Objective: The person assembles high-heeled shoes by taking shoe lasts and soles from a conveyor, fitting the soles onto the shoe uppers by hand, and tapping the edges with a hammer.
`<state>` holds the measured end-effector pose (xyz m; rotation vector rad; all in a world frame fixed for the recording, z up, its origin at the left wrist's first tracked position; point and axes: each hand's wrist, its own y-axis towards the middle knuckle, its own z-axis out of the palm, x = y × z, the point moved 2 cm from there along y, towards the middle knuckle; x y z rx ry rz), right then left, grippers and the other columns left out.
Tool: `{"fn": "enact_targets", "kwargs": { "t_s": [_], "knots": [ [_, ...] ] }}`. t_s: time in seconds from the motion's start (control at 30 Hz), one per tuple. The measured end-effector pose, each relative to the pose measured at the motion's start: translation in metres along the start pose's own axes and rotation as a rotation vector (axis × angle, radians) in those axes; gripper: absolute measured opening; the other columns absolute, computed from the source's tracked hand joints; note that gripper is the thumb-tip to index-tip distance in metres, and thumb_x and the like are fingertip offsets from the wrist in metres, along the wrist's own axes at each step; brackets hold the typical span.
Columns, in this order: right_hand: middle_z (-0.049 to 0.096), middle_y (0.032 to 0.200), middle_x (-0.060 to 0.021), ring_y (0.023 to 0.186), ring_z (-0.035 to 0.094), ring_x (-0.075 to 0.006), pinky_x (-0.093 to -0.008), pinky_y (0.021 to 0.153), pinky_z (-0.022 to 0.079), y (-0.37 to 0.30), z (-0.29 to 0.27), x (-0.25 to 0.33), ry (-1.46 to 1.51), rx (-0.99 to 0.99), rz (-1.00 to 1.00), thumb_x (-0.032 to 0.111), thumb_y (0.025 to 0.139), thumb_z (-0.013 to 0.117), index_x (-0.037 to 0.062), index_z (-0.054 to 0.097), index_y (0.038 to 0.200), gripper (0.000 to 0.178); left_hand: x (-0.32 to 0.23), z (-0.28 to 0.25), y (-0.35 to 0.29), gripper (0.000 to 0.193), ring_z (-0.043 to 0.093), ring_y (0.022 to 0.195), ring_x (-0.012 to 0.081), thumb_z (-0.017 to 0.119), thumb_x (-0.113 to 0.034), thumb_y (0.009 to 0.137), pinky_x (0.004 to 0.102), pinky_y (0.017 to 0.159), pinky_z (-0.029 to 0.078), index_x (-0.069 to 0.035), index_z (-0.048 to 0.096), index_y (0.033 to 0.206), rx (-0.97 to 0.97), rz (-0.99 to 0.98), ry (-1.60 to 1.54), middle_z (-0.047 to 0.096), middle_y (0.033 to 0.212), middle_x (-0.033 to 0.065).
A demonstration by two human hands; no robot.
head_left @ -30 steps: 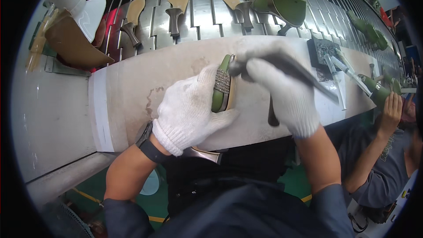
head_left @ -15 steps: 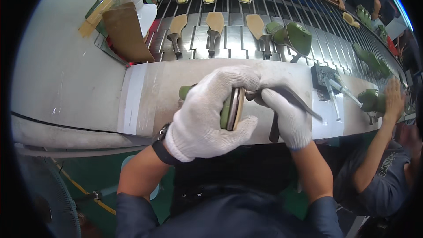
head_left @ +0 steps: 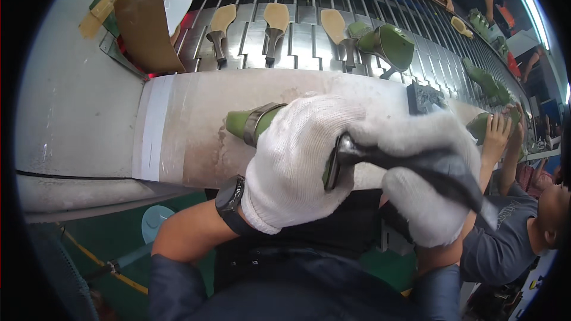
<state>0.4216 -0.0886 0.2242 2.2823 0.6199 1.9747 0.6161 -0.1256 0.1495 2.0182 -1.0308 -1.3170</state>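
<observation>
My left hand point(head_left: 300, 154), in a white knit glove and closed, grips a green shoe last point(head_left: 238, 123) above the bench. A brown strap point(head_left: 257, 123) wraps the last near its toe, which points left; my glove hides most of the rest. In my gloved right hand point(head_left: 425, 214) is a dark metal shoemaker's hammer point(head_left: 443, 169), partly smeared by motion. Its rounded face is at the dark-edged end of the last, beside my left fingers. Whether the two touch, I cannot tell.
Three tan soles with dark heels, one a middle sole point(head_left: 276, 18), lie on the metal conveyor point(head_left: 303, 53) beyond the bench point(head_left: 196, 113). A green last point(head_left: 389, 47) lies beside them. A dark block point(head_left: 425, 98) sits right; a co-worker's hand point(head_left: 498, 134) handles another green piece.
My left hand has turned the last, bringing its strapped toe into sight at left. The right hand and hammer have swung round, and the hammer's face is now against or close to the last's end.
</observation>
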Motion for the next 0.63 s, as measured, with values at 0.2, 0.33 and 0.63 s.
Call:
{"fn": "enact_targets", "kwargs": {
  "t_s": [0.2,0.33,0.63],
  "knots": [
    [0.076,0.130,-0.0263,0.118,0.076,-0.0335,-0.0457,0.108,0.059,-0.012,0.013,-0.015,0.310,0.103,0.161,0.005,0.091,0.081,-0.0044,0.067,0.119,0.033,-0.015,-0.007,-0.031,0.061,0.070,0.112,0.0436,0.086,-0.010,0.078,0.0604,0.107,0.053,0.005,0.064,0.133,0.063,-0.022,0.015,0.069,0.126,0.0225],
    [0.078,0.129,-0.0216,0.119,0.077,-0.0252,-0.0396,0.105,0.061,-0.068,0.039,-0.078,0.395,-0.030,0.329,-0.004,0.100,0.074,-0.0046,0.068,0.127,0.027,0.009,0.000,-0.101,0.055,0.063,0.137,0.0411,0.078,-0.026,0.095,0.0666,0.127,0.033,-0.001,0.059,0.139,0.024,-0.016,0.485,0.063,0.145,0.0223],
    [0.081,0.124,-0.0198,0.118,0.078,-0.0285,-0.0411,0.106,0.060,-0.087,0.052,-0.123,0.419,-0.071,0.402,0.016,0.105,0.077,-0.0049,0.069,0.136,0.038,0.037,-0.001,-0.145,0.084,0.054,0.148,0.0482,0.081,-0.040,0.097,0.0680,0.132,0.024,0.000,0.041,0.159,0.162,0.045,0.735,0.053,0.157,0.0274]
  ]
}}
